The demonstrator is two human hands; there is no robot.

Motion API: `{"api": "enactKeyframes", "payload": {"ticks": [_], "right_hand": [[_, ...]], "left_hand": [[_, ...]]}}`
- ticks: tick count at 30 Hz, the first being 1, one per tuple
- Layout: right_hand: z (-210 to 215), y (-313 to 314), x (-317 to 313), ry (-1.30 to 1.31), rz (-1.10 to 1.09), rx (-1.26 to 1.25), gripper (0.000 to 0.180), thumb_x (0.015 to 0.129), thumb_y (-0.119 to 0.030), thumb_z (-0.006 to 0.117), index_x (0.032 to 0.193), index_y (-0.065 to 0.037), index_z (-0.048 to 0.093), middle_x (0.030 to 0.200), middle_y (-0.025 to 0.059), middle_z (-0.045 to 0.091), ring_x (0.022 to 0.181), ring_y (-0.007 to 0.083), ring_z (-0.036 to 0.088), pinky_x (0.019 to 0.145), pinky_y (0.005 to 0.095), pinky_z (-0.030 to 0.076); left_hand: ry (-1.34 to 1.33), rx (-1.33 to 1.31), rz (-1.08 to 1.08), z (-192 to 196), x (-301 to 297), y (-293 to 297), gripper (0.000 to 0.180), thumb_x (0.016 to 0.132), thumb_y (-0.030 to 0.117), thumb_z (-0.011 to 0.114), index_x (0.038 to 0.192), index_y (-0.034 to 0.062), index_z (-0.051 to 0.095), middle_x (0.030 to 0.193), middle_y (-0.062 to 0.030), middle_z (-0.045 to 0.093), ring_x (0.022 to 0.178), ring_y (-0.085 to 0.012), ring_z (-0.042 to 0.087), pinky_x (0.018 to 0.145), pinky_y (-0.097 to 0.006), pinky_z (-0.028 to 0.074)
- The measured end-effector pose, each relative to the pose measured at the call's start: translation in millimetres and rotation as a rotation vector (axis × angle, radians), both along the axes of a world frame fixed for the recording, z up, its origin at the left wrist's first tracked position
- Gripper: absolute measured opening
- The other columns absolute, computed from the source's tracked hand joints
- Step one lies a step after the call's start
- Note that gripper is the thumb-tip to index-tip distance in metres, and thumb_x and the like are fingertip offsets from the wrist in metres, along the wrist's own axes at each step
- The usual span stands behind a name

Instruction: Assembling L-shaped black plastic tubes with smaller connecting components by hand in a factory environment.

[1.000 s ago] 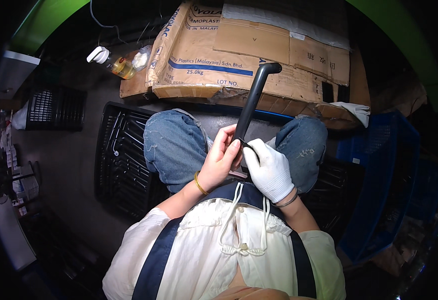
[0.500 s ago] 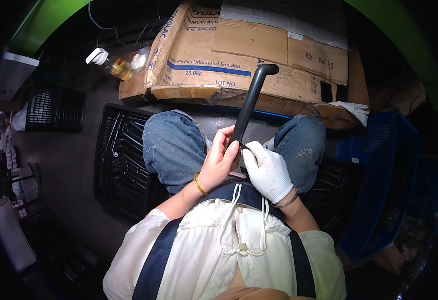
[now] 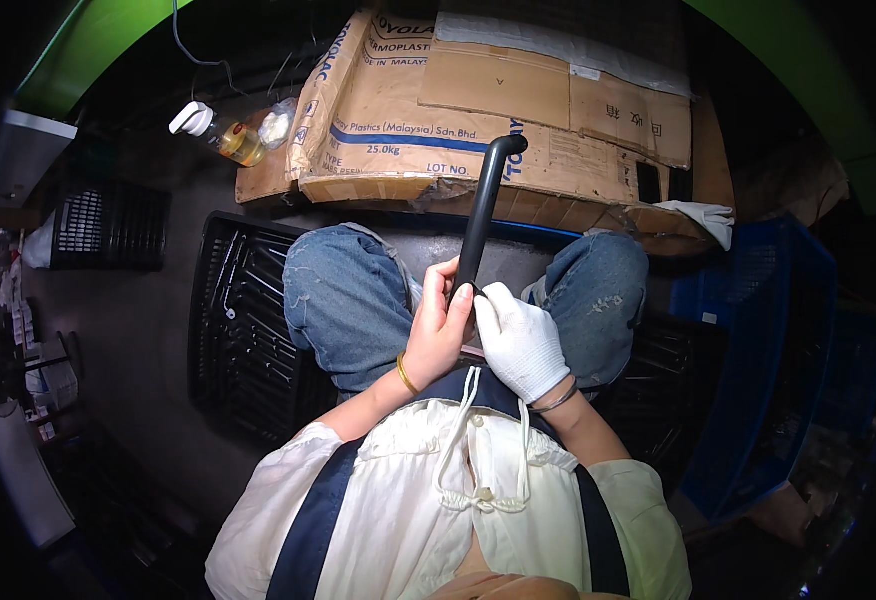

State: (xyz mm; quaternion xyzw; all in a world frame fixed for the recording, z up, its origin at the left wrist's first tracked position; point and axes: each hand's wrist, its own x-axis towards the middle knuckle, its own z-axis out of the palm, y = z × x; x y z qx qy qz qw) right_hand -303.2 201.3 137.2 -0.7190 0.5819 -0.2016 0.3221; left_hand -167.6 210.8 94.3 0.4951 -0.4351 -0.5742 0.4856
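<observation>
A black plastic tube point(image 3: 482, 215) with a bent end at its top rises from my lap, tilted slightly right. My bare left hand point(image 3: 440, 325) is closed round its lower part, thumb along the near side. My right hand point(image 3: 518, 340), in a white knit glove, is closed against the tube's lower end. Its fingertips are pressed together there, and what they pinch, if anything, is hidden. The lower end of the tube is covered by both hands.
Ahead lies a flattened cardboard carton surface point(image 3: 388, 165). A bottle with a white lid point(image 3: 238, 143) stands at its left. Black crates of dark tubes point(image 3: 248, 330) flank my knees; blue crates point(image 3: 748, 370) stand at the right. A white glove or cloth point(image 3: 703, 220) hangs over the carton's right edge.
The tube has swung a little left and stands more upright. My gloved right hand has shifted slightly left with it; my left hand keeps its hold.
</observation>
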Motion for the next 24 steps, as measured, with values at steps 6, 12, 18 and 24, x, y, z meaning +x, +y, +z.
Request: {"api": "enactKeyframes", "payload": {"ticks": [6, 12, 18, 24], "right_hand": [[5.1, -0.5, -5.9, 0.039, 0.064, -0.009, 0.02, 0.098, -0.026, 0.049, 0.088, -0.009, 0.054, 0.068, 0.0173, 0.064, 0.061, 0.0383, 0.064, 0.056, 0.0491, 0.05], [-1.6, 1.3, -2.7, 0.066, 0.033, 0.014, 0.02, 0.098, -0.027, 0.049, 0.088, -0.01, 0.054, 0.068, 0.0167, 0.064, 0.06, 0.0383, 0.064, 0.056, 0.0488, 0.051], [-7.6, 4.8, 2.9, -0.079, -0.134, -0.133, 0.015, 0.095, -0.024, 0.056, 0.094, -0.009, 0.056, 0.077, 0.0153, 0.066, 0.068, 0.0374, 0.065, 0.06, 0.0474, 0.052], [-8.7, -39.4, -31.6, -0.518, -0.493, -0.156, 0.038, 0.095, -0.015, 0.061, 0.128, 0.001, 0.052, 0.116, 0.0183, 0.064, 0.108, 0.0264, 0.062, 0.094, 0.0353, 0.047]], "left_hand": [[0.1, 0.085, -0.032, 4.3, 2.9, 0.7, 0.034, 0.102, 0.012, 0.048, 0.132, 0.0007, 0.041, 0.105, 0.0005, 0.049, 0.094, -0.0058, 0.044, 0.089, -0.021, 0.038], [-0.045, 0.005, -0.039, -2.9, 3.6, 2.8, 0.033, 0.102, 0.013, 0.047, 0.133, 0.0017, 0.041, 0.101, 0.0016, 0.047, 0.085, -0.0039, 0.044, 0.078, -0.019, 0.04], [0.463, 0.163, -0.084, -2.4, 4.1, 2.8, 0.03, 0.104, 0.017, 0.045, 0.131, 0.007, 0.037, 0.082, 0.0018, 0.045, 0.053, -0.0022, 0.036, 0.044, -0.018, 0.03], [0.52, 0.46, -0.25, 13.8, 18.4, 2.6, 0.029, 0.105, 0.031, 0.042, 0.128, 0.0132, 0.041, 0.073, 0.0001, 0.044, 0.045, -0.0044, 0.034, 0.041, -0.018, 0.03]]}}
